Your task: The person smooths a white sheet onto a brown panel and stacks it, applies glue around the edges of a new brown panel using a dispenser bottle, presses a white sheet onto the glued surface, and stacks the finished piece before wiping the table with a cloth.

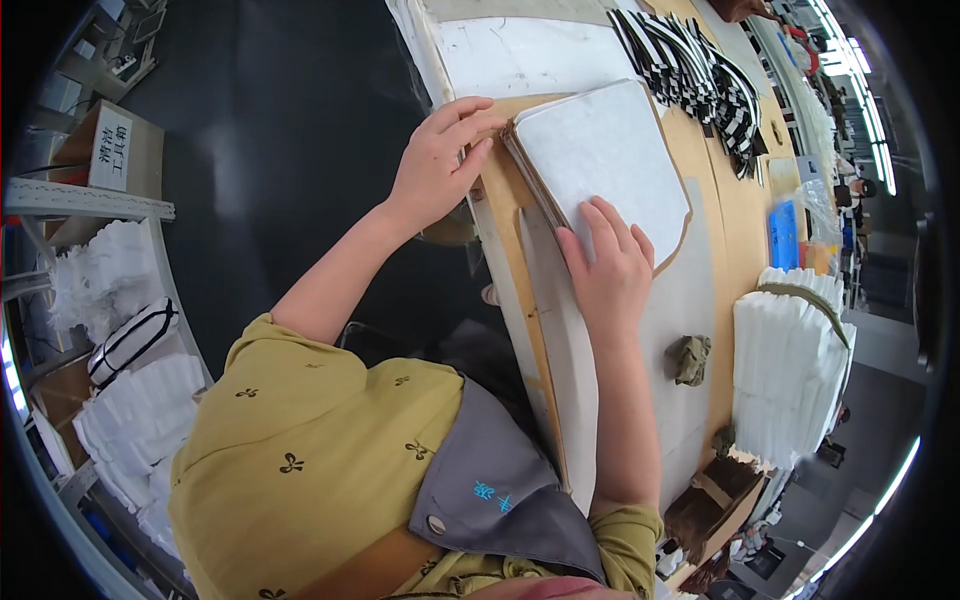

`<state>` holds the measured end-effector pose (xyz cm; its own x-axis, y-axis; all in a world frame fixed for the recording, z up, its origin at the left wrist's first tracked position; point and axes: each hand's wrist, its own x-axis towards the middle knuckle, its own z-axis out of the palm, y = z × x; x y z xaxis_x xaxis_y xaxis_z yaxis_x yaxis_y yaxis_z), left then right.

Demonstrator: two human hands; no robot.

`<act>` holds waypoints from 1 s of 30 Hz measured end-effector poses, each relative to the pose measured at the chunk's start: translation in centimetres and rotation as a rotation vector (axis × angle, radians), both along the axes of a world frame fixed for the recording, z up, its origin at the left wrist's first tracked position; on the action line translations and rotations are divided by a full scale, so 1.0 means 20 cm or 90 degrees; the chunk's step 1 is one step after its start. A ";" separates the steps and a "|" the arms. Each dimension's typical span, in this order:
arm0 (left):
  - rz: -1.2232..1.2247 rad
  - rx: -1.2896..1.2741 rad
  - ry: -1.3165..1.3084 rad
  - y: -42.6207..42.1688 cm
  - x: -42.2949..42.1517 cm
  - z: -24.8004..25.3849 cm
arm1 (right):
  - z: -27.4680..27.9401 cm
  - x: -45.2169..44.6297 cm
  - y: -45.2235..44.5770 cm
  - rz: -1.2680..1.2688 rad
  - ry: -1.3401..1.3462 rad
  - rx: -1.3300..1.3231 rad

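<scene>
A thick stack of sheets [600, 150] lies on the worktable, with a white sheet on top and brown layers at its edge; I cannot tell the material. My right hand [612, 262] rests on the near part of the white sheet, fingers spread and pressing lightly. At the stack's left corner is my left hand [435, 170], over the table's edge, its fingers stretched out and thumb apart. Its fingertips are close to the layered edge; whether they touch it is unclear. Beneath the stack, a brown sheet [676, 250] sticks out along the right side.
Black and white strips [700, 85] lie in a heap at the far side. A crumpled olive cloth [690, 360], a white bundle [790, 365] and a blue item [783, 235] are to the right. A shelf [110, 205] with white bundles and a labelled carton [120, 150] stands left.
</scene>
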<state>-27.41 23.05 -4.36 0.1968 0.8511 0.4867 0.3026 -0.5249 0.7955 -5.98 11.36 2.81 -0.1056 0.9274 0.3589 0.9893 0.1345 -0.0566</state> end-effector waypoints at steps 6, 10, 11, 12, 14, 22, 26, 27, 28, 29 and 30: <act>0.007 0.032 0.018 0.00 -0.01 -0.02 | 0.00 -0.03 0.01 -0.008 0.006 0.030; 0.017 0.048 0.015 -0.01 0.01 0.04 | -0.01 -0.03 0.00 -0.026 0.030 0.053; 0.009 0.032 0.017 -0.01 0.02 0.05 | -0.01 -0.03 0.01 -0.031 0.047 0.057; 0.001 0.017 0.019 -0.01 0.03 0.06 | 0.00 -0.03 0.01 -0.030 0.046 0.059; 0.059 0.089 0.059 -0.02 0.04 0.09 | 0.01 -0.03 0.01 -0.050 0.111 0.043; 0.087 0.183 0.116 0.07 0.11 0.15 | 0.02 -0.05 0.01 -0.066 0.132 0.042; 0.094 0.137 0.140 0.09 0.12 0.14 | 0.02 -0.05 0.01 -0.059 0.116 0.056; 0.101 0.133 0.150 0.08 0.12 0.14 | 0.01 -0.05 0.01 -0.059 0.116 0.055; 0.101 0.132 0.150 0.08 0.12 0.13 | 0.01 -0.05 0.01 -0.055 0.105 0.062; 0.099 0.120 0.146 0.08 0.12 0.13 | 0.01 -0.05 0.01 -0.052 0.093 0.069; 0.097 0.107 0.142 0.08 0.11 0.13 | 0.01 -0.06 0.01 -0.052 0.093 0.069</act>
